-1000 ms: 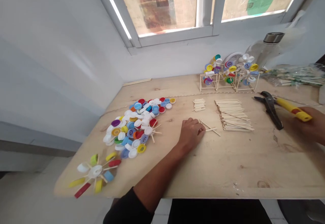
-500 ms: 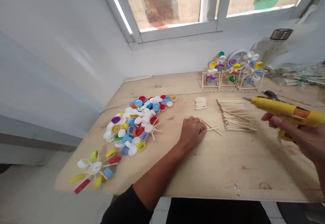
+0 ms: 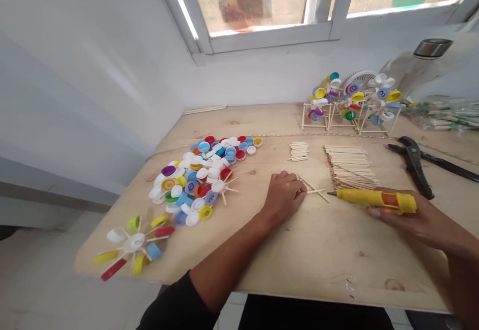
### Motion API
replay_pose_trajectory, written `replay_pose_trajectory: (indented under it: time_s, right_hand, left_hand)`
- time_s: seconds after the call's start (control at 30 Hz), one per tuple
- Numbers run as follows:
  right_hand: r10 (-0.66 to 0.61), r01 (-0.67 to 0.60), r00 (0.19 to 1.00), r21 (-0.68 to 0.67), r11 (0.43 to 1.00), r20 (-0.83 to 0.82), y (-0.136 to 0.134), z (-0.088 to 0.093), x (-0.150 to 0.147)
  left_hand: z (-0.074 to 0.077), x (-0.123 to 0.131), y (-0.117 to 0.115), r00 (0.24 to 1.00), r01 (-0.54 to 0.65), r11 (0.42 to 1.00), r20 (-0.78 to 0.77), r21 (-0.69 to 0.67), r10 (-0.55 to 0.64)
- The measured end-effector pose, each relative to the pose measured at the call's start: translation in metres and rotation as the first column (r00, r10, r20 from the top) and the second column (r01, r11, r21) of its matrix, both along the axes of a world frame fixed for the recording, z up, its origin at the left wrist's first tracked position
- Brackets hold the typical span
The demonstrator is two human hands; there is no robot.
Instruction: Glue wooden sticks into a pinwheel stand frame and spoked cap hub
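Note:
My left hand (image 3: 283,196) rests on the wooden table (image 3: 322,250), fingers closed on the ends of thin crossed wooden sticks (image 3: 313,190). My right hand (image 3: 406,217) grips a yellow glue gun (image 3: 374,199) lying low over the table, its nozzle pointing left at the crossed sticks, just short of them. A stack of wooden sticks (image 3: 350,167) lies right behind the gun.
A heap of coloured bottle caps (image 3: 198,175) lies at left, a cap pinwheel (image 3: 132,242) near the front left corner. Short sticks (image 3: 298,151), black pliers (image 3: 415,165), finished cap-wheel models (image 3: 352,101), a bottle (image 3: 419,68) and a bag of sticks (image 3: 445,113) stand behind.
My right hand lifted the yellow glue gun from beside the pliers, carried it left and down, and now its nozzle points at the crossed sticks. The left hand stayed put.

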State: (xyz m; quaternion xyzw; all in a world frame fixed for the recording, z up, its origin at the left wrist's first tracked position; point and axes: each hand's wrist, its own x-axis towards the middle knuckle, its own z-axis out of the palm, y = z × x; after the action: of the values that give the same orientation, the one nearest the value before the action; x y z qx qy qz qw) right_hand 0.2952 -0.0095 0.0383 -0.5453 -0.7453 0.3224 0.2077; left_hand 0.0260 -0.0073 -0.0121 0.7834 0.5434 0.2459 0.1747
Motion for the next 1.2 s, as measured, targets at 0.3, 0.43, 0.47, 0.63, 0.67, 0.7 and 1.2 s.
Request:
replay_pose_trajectory:
  time_s: [0.3,0.43,0.47,0.63,0.67,0.7,1.2]
  right_hand:
    - [0.115,-0.106,0.993,-0.186,0.977,0.037,-0.001,-0.001,0.005]
    - [0.154,-0.143,0.987,-0.159,0.977,0.057,0.000,-0.008,0.007]
    - [0.166,-0.156,0.984,-0.152,0.976,0.060,0.001,-0.010,0.009]
    - [0.205,-0.192,0.976,-0.162,0.968,0.070,0.005,-0.020,0.016]
    - [0.208,-0.195,0.976,-0.160,0.968,0.064,0.006,-0.021,0.017]
    - [0.209,-0.198,0.976,-0.158,0.967,0.060,0.006,-0.021,0.017]
    - [0.174,-0.161,0.982,-0.149,0.976,0.076,0.004,-0.018,0.013]
  left_hand:
    - [0.002,0.001,0.000,1.000,-0.009,1.000,-0.011,0.003,0.009]
    - [0.002,0.000,0.000,1.000,-0.010,1.000,-0.021,-0.011,0.010]
    - [0.002,0.000,0.000,1.000,-0.010,1.000,-0.022,-0.014,0.010]
    - [0.001,-0.001,0.000,1.000,0.002,1.000,-0.020,-0.012,-0.002]
    - [0.001,-0.001,0.000,1.000,0.003,1.000,-0.020,-0.012,-0.004]
    - [0.001,-0.001,0.000,1.000,0.004,1.000,-0.020,-0.012,-0.004]
    - [0.001,-0.001,0.001,1.000,0.003,1.000,-0.016,0.000,-0.003]
